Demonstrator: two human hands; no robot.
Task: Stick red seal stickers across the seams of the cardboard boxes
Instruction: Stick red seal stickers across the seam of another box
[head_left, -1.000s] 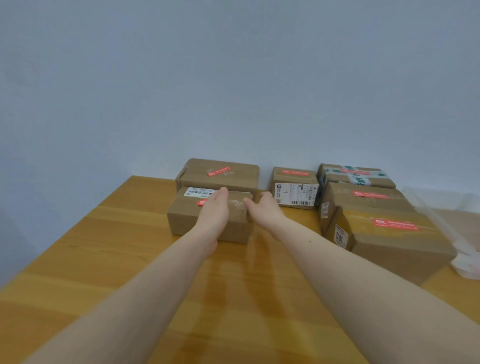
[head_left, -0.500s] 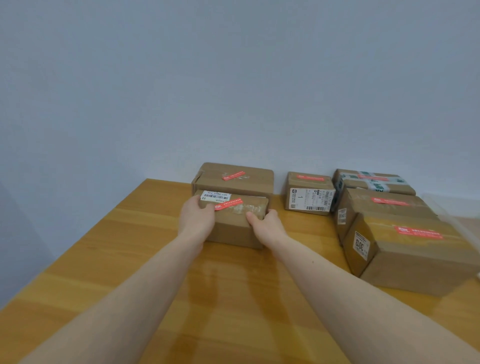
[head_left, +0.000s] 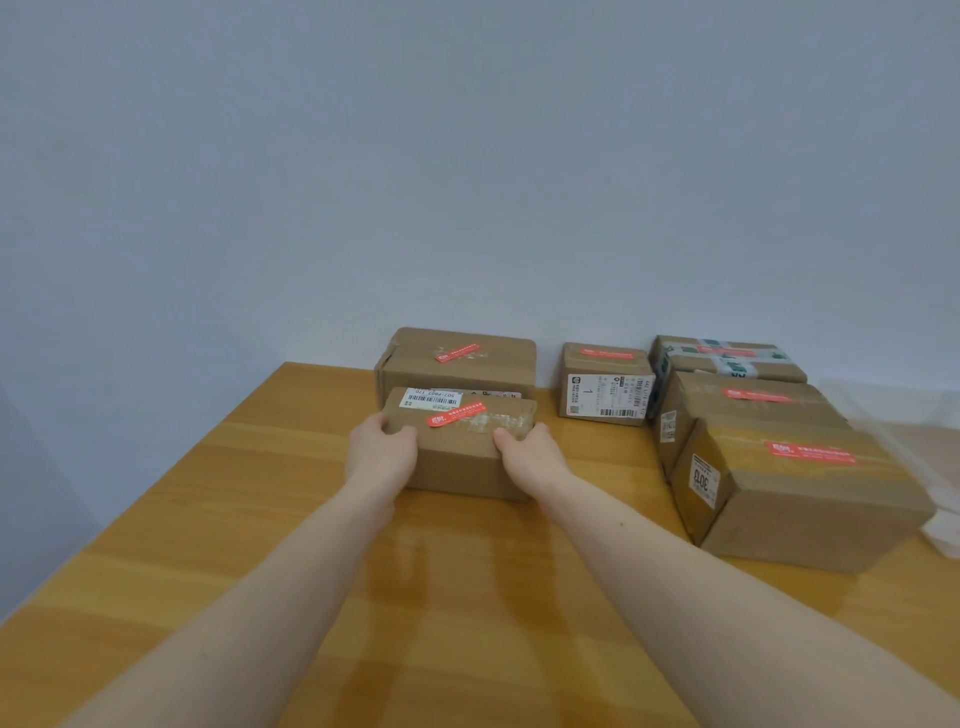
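Two hands on the small cardboard box (head_left: 462, 457), table's (head_left: 218, 519) far left, just in front of a bigger sealed box (head_left: 457, 358): left hand (head_left: 382, 454) grips its left end, right hand (head_left: 530, 454) its right, fingers curled over the top edges. Red seal sticker (head_left: 456, 414) already crosses the taped seam. Looks light and stiff; glossy tape likely slick, so hold bare card at the ends. White barcode label (head_left: 431, 399) reads roughly "S07-PR02", not certain. Near-right box label (head_left: 702, 480) reads "3003".
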